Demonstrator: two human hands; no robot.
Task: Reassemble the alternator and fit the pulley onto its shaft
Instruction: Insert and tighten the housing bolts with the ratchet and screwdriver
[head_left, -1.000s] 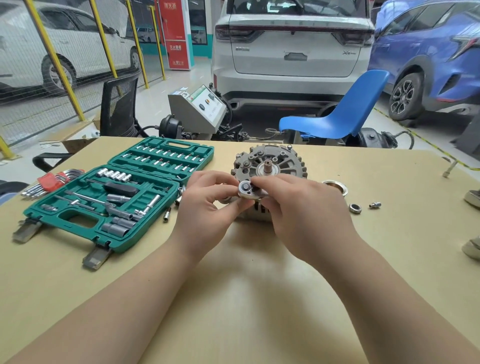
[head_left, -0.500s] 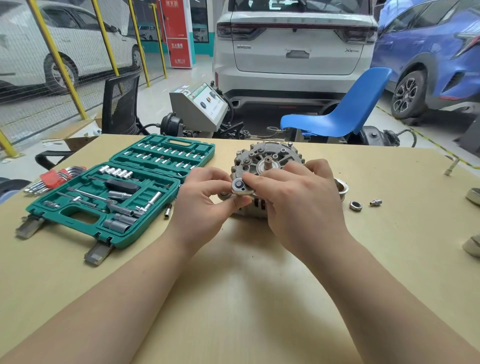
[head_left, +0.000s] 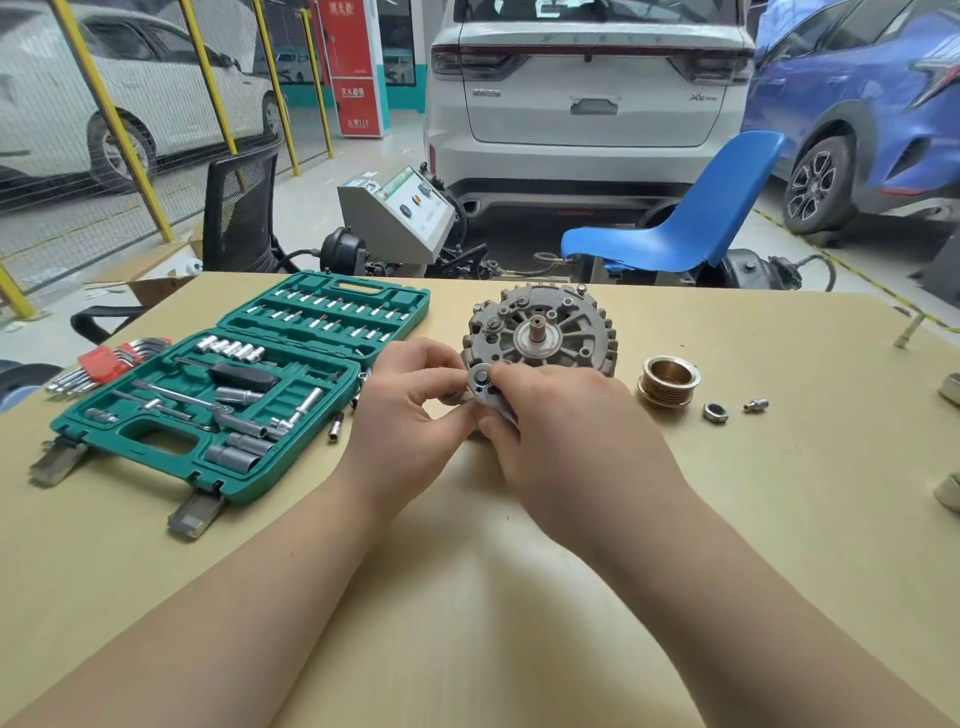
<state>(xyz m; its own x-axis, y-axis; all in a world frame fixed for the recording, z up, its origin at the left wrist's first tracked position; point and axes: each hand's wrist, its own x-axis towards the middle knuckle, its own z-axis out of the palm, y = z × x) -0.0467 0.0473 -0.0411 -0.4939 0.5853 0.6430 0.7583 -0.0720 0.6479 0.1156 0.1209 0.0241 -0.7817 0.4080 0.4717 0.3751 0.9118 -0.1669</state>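
Ratchet head (head_left: 485, 387) pinched between both hands, just in front of the alternator (head_left: 540, 335).
Your left hand (head_left: 410, 410) and right hand (head_left: 566, 431) both curl round it; seat it squarely before turning. The pulley (head_left: 668, 380) waits on the table (head_left: 779, 519), right of the alternator.

Socket case (head_left: 218, 395) blocks left – bare table (head_left: 779, 519) right, past pulley (head_left: 668, 381).

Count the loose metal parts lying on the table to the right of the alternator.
3: the pulley nearest the alternator, then a nut, then a small fitting farthest right. Others may sit behind the hands.
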